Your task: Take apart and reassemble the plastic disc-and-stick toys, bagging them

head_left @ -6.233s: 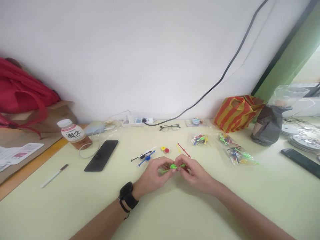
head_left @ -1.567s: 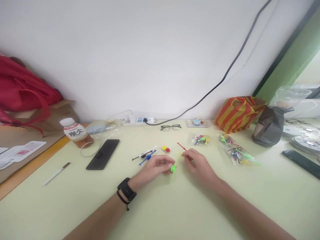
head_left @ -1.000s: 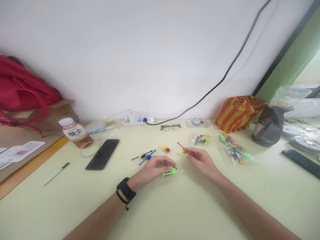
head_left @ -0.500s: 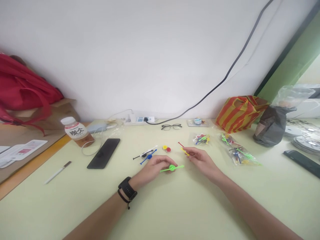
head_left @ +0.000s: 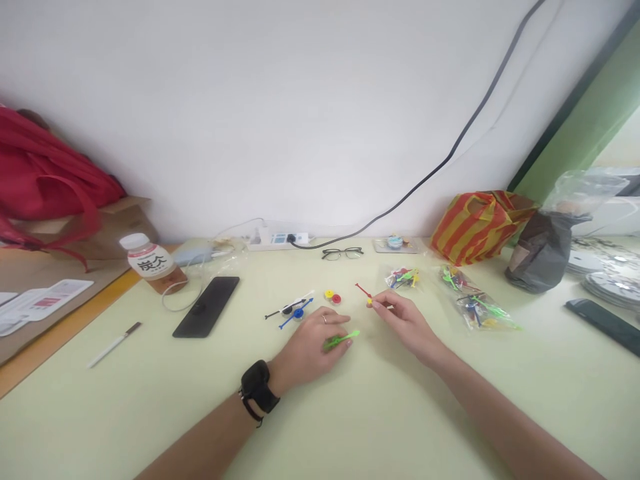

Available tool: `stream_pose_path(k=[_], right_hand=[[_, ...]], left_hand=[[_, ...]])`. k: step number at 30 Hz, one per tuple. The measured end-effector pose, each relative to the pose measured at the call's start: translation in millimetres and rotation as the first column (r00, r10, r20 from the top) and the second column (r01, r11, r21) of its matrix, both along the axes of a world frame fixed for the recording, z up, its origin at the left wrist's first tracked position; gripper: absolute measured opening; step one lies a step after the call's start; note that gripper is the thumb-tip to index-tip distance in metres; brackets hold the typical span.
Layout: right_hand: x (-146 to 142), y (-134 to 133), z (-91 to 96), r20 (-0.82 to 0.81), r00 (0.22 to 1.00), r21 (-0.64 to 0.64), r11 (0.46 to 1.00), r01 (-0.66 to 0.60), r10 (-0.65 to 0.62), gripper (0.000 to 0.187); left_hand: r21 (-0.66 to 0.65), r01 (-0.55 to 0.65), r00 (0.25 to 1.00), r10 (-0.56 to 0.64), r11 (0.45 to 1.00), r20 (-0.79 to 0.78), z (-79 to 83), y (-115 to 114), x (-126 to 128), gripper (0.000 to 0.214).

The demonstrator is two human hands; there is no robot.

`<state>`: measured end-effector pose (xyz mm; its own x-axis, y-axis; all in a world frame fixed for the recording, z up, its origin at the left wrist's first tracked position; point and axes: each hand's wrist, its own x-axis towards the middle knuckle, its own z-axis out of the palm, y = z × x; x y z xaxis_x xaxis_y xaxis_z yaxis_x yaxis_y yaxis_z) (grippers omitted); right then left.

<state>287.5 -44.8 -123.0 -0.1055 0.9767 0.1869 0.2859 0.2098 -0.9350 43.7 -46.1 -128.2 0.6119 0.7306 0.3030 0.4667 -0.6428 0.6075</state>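
My left hand [head_left: 315,343], with a ring and a black wristwatch, is closed around a green plastic arrow spinner [head_left: 345,339]; its tip sticks out past the fingers and its middle is partly covered. The thumb and fingertips of my right hand [head_left: 400,317] pinch a small yellow arrow piece [head_left: 370,302], mostly hidden by the fingers. Just beyond it a red arrow [head_left: 363,289] points away to the left; whether the fingers touch it I cannot tell. Between the hands, farther back, lie a yellow disc [head_left: 329,295] and a red disc [head_left: 337,299].
Beside my left hand are a blue arrow spinner [head_left: 299,313] and a black-and-white pair [head_left: 287,309]. Plastic bags of arrows [head_left: 475,310] lie right. Glasses [head_left: 343,253], a phone [head_left: 207,307], a bottle [head_left: 153,263] and a pen [head_left: 114,345] are around.
My left hand has turned over the green arrow spinner and now covers more of it. The yellow piece in my right hand has turned, and less of it shows beside the red arrow.
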Motion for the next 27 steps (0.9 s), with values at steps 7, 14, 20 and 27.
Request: stream_pose_path(k=[7, 14, 20, 27], right_hand=[[-0.6, -3.1, 6.9, -0.120, 0.990, -0.082, 0.994, 0.066, -0.075, 0.033], [-5.8, -4.6, 1.4, -0.244, 0.967, -0.097, 0.994, 0.049, -0.071, 0.027], [-10.7, -5.1, -9.3, -0.186, 0.983, -0.052, 0.999, 0.002, -0.011, 0.024], [-12.1, -5.0, -22.2, 0.097, 0.994, 0.103, 0.993, -0.058, 0.048, 0.026]], left_hand=[[0.251, -0.200, 0.977, 0.213, 0.947, -0.026, 0.7, 10.2, -7.8, 0.019], [0.214, -0.203, 0.979, 0.203, 0.956, 0.019, 4.1, 3.5, -6.0, 0.016], [-0.060, 0.118, 0.993, -0.117, 0.991, 0.026, 3.5, -8.9, 3.4, 0.009], [0.010, -0.122, 0.992, 0.122, 0.992, -0.026, -1.9, -0.7, 0.7, 0.009]])
